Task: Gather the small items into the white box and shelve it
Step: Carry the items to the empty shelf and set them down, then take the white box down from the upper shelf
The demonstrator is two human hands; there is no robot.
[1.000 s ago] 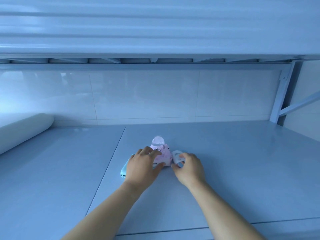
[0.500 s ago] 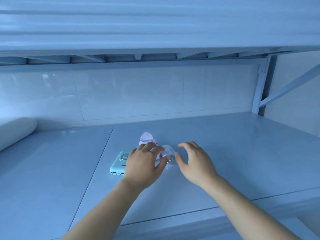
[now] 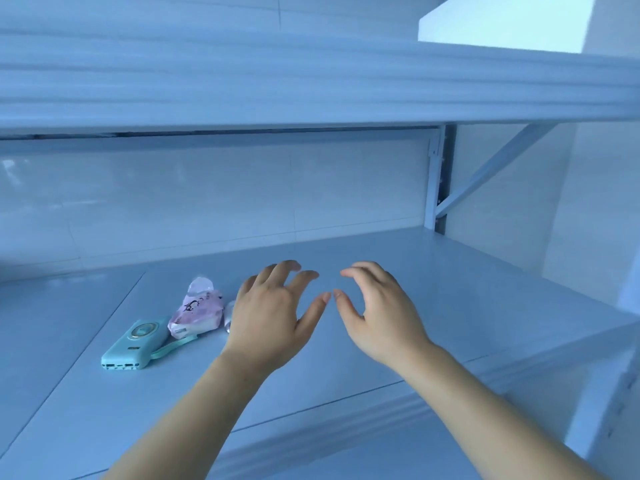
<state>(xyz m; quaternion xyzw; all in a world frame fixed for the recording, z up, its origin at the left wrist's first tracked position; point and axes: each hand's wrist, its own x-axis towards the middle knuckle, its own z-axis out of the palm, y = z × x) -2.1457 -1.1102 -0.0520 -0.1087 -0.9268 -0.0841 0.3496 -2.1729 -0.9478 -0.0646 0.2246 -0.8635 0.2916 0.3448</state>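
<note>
i see both bare hands raised above the pale blue-white shelf board, palms down, neither one holding anything. the left hand has its fingers spread and slightly curled, empty, and its thumb tip nearly meets the thumb tip of the right hand. the right hand's fingers are also loosely curled and apart, with nothing between them. to the left of the left hand, three small items lie together on the shelf: a mint-green rectangular power bank with a round dial on its face and a matching green strap trailing from it, a pink and white crinkled plastic packet leaning against the power bank's far end, and a small whitish object just beside the packet, partly hidden behind the left hand so i cannot tell what it is. a white box-like corner shows on the upper shelf at top right, well apart from the items.
</note>
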